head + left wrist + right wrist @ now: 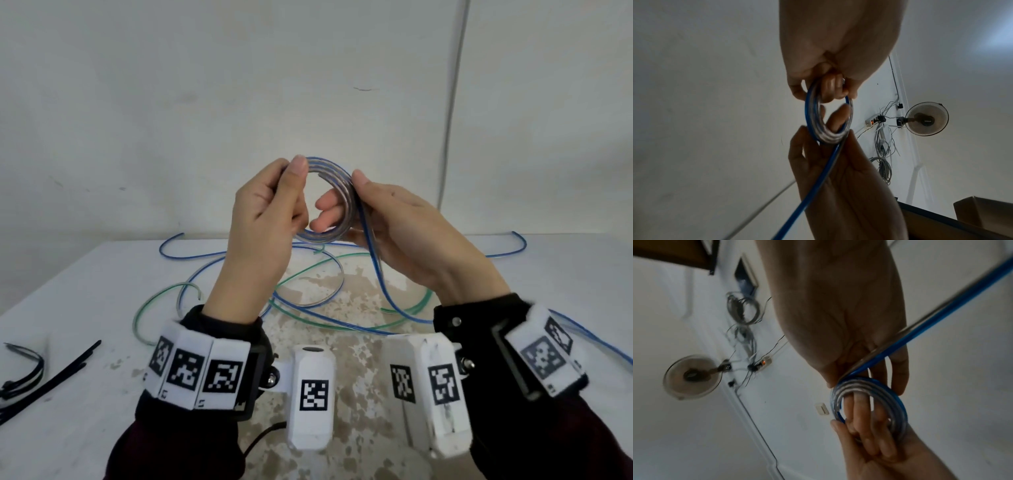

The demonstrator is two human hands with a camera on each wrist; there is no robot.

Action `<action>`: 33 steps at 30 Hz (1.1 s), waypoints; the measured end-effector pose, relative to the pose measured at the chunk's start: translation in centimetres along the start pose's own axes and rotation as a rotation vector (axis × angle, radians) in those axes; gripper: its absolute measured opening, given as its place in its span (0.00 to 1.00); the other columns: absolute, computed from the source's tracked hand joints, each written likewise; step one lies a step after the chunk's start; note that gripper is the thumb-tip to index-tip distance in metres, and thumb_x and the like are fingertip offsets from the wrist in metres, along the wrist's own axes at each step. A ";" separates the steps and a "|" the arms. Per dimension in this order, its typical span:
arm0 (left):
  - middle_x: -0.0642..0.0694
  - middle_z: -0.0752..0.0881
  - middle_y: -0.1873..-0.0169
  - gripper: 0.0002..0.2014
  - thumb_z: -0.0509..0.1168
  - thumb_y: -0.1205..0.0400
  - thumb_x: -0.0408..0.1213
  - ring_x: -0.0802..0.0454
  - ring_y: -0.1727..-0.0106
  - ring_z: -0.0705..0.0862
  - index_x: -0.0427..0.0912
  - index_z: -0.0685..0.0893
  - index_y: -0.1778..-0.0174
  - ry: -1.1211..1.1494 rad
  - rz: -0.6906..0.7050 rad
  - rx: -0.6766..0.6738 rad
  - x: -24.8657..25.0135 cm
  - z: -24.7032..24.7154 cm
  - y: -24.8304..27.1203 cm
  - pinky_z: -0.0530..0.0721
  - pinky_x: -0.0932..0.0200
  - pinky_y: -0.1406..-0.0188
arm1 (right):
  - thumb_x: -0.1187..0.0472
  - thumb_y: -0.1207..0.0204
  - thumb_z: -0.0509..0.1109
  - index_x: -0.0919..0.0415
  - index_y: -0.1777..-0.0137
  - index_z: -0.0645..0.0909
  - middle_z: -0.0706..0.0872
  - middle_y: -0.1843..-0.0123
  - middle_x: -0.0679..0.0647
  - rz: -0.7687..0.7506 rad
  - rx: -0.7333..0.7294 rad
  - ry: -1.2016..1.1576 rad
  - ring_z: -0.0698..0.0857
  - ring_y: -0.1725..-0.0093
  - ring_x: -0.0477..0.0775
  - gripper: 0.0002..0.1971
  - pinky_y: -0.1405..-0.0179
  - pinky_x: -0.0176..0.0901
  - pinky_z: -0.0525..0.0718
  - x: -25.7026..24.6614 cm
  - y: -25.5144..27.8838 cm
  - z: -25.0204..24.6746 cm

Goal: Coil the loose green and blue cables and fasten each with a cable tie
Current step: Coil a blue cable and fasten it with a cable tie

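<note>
Both hands are raised above the white table (85,274) and hold a small coil of the blue cable (337,173) between them. My left hand (291,185) pinches the coil's left side, thumb on top. My right hand (342,202) grips the right side, thumb over the turns and fingers through the ring. The wrist views show the same coil (813,113) (890,402) held from both sides. From my right hand the cable's loose tail (373,260) drops to the table. The green cable (144,308) lies loose on the table, tangled with the blue loops.
Several black cable ties (51,373) lie at the table's near left. Blue cable ends curl up at the far left (171,240) and far right (517,240) of the table. A white wall stands close behind it.
</note>
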State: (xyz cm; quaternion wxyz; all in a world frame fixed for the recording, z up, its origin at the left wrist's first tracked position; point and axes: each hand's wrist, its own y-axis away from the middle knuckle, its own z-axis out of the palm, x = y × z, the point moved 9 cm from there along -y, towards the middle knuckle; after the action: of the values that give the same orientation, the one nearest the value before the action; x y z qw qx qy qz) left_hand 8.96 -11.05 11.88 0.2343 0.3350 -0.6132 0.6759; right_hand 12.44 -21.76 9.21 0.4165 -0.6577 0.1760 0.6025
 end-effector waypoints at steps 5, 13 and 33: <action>0.49 0.64 0.81 0.21 0.51 0.12 0.36 0.51 0.82 0.66 0.39 0.69 0.74 0.161 -0.238 -0.102 -1.3 1.1 0.2 0.69 0.62 0.78 | 0.57 0.13 0.51 0.62 0.63 0.76 0.66 0.77 0.47 -0.085 0.063 0.035 0.73 0.71 0.49 0.20 0.64 0.33 0.77 -0.6 -0.3 -0.3; 0.51 0.75 0.76 0.18 0.57 0.15 0.45 0.56 0.80 0.59 0.40 0.72 0.69 0.015 -0.166 -0.267 -0.6 1.0 0.5 0.62 0.65 0.78 | 0.55 0.13 0.51 0.61 0.58 0.82 0.83 0.69 0.55 -0.074 0.011 0.205 0.82 0.65 0.51 0.21 0.55 0.42 0.82 -0.5 -0.1 0.4; 0.60 0.64 0.79 0.16 0.52 0.14 0.40 0.56 0.78 0.56 0.41 0.65 0.69 0.083 -0.003 -0.240 2.4 2.1 0.9 0.55 0.62 0.77 | 0.55 0.17 0.59 0.60 0.47 0.86 0.86 0.62 0.53 -0.428 0.767 0.935 0.85 0.60 0.59 0.15 0.53 0.57 0.82 -6.0 3.1 -6.3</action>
State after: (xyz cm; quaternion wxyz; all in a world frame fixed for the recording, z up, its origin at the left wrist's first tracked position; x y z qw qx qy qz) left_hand 7.01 -13.46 13.09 0.2988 0.2771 -0.6791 0.6105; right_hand 12.96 -30.06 13.33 0.6127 -0.6758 0.4067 0.0500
